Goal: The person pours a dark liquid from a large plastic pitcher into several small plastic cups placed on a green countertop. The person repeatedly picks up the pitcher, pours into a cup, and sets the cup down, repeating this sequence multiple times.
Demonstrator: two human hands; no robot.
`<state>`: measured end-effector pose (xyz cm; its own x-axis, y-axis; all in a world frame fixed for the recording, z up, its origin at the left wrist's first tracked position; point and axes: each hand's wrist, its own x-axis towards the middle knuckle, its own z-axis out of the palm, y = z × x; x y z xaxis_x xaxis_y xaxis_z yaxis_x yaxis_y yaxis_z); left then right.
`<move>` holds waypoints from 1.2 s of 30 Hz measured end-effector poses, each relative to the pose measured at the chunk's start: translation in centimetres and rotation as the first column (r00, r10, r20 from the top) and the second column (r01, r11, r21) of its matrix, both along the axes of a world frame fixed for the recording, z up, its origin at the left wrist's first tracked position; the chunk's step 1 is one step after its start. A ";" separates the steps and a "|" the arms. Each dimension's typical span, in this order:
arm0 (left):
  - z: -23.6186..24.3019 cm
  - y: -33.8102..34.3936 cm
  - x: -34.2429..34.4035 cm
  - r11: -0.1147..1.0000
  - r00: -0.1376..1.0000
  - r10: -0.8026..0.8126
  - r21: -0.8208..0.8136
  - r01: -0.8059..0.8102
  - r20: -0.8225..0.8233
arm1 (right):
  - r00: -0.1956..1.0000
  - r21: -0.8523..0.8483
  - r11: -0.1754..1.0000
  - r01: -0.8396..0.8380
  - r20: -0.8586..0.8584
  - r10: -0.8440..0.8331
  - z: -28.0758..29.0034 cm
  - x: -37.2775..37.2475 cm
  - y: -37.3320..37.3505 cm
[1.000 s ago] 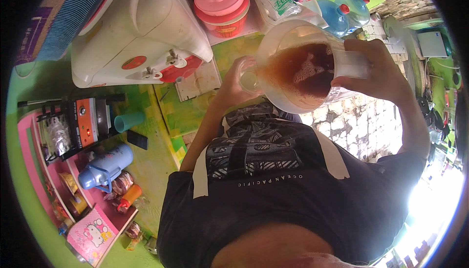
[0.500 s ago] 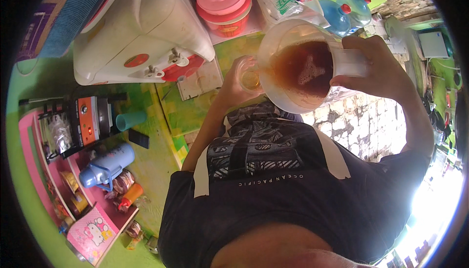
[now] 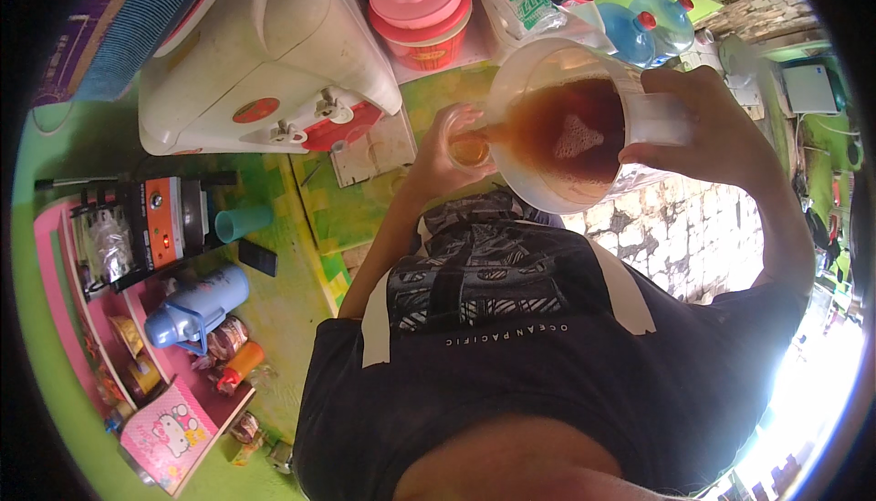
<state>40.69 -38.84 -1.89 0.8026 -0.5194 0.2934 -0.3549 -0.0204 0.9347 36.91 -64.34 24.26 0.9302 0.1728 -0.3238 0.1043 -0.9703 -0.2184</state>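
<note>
My right hand (image 3: 698, 127) grips the handle of a translucent plastic pitcher (image 3: 520, 67). Reddish-brown liquid (image 3: 584, 127) with a patch of froth lies inside, and the pitcher is tilted to the left. A stream runs over its lip into a small clear cup (image 3: 467, 147). Around that cup the fingers of my left hand (image 3: 436, 159) are closed; some amber liquid shows in it. The pitcher's lip is right beside the cup's rim.
A large white cooler with taps (image 3: 274, 63) stands at the upper left, beside a pink lidded tub (image 3: 418, 8). Blue water jugs (image 3: 630, 36) are at the back right. On the left are a green cup (image 3: 244, 224), a phone (image 3: 258, 258) and a blue thermos (image 3: 201, 305).
Liquid has moved up to the pitcher's lip and now streams into the cup, where the level looks higher. Both hands keep nearly the same place.
</note>
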 end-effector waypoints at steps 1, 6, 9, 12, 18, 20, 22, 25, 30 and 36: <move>0.0 0.0 0.0 1.000 1.000 0.001 -0.007 -0.001 -0.012 | 0.999 -0.006 0.999 -0.040 0.028 0.041 0.0 -0.1 0.0; -0.2 -0.1 -0.2 1.000 0.999 -0.007 -0.030 0.006 -0.044 | 0.995 0.023 1.000 -0.020 0.096 0.018 0.0 -0.3 0.3; -0.4 -0.3 -0.1 0.999 1.000 -0.011 -0.031 0.010 -0.024 | 0.998 0.062 0.998 -0.003 0.056 0.000 0.5 0.0 0.5; -0.5 -0.2 -0.1 1.000 1.000 -0.003 -0.018 0.003 0.001 | 1.000 0.048 0.999 -0.003 0.015 0.003 0.6 0.5 0.5; -0.6 -0.2 -0.1 1.000 1.000 0.015 -0.015 -0.015 -0.025 | 0.973 0.057 0.993 -0.102 0.212 0.088 -0.3 -0.2 0.4; -0.6 -0.2 0.0 1.000 1.000 0.020 -0.015 -0.020 -0.011 | 0.987 0.116 0.987 -0.115 0.124 0.100 -0.2 0.4 0.1; -0.6 -0.3 0.0 0.999 1.000 0.024 -0.021 -0.024 -0.016 | 0.984 0.157 0.978 -0.139 0.129 0.120 -0.2 0.5 0.1; -0.7 -0.3 0.0 0.999 0.999 0.023 -0.029 -0.023 -0.025 | 0.936 0.097 0.967 -0.237 0.290 0.201 -0.3 0.4 0.4; -1.2 -0.1 0.1 1.000 1.000 0.023 -0.007 -0.023 0.002 | 0.987 0.161 0.979 -0.127 0.114 0.109 0.0 0.8 0.5; -1.7 -0.1 0.1 1.000 1.000 0.024 -0.007 -0.024 -0.011 | 0.982 0.087 0.989 -0.117 0.161 0.102 -0.1 0.5 0.6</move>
